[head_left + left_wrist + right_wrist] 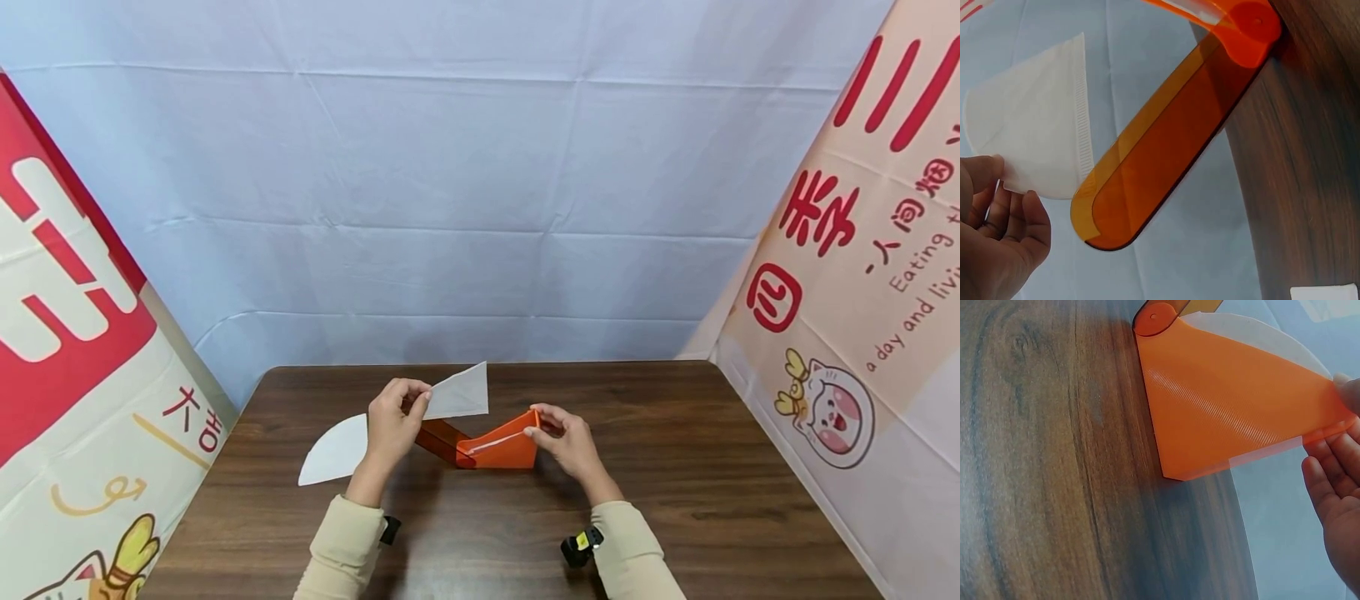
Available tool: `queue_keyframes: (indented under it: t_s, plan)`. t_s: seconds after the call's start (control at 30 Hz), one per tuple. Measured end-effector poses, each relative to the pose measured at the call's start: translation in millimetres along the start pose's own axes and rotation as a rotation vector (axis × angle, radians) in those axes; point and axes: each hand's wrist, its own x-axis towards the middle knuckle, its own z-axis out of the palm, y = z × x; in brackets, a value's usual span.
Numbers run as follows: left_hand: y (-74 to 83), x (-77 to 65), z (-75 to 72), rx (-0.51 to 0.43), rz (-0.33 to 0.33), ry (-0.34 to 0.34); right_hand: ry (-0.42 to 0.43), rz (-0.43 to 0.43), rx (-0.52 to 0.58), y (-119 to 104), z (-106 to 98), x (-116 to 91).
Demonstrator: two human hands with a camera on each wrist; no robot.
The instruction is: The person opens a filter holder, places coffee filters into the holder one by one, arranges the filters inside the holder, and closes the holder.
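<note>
My left hand [393, 423] pinches a white paper coffee filter [463, 395] by one corner, raised above the table. The crimped seam of that filter shows in the left wrist view. To its right, an orange wedge-shaped filter case [506, 450] stands on the table. The case's translucent amber lid [1154, 162] is swung open toward the left on its hinge. My right hand [567, 440] grips the upper right end of the case between thumb and fingers. A white paper edge [1266, 332] rises above the case's slanted rim in the right wrist view.
Left of my left hand, a white fan-shaped paper filter [336, 452] lies on the dark wood table [675, 500]. A pale cloth backdrop [450, 208] hangs behind the table's far edge, with printed cloths at both sides.
</note>
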Motion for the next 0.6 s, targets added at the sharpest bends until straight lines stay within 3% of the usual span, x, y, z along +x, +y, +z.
queue_keyframes:
  t_s: [0.6]
  plan:
    - [2.1, -12.3, 27.4, -0.032, -0.095, -0.061, -0.004, -0.001, -0.007, 2, -1, 0]
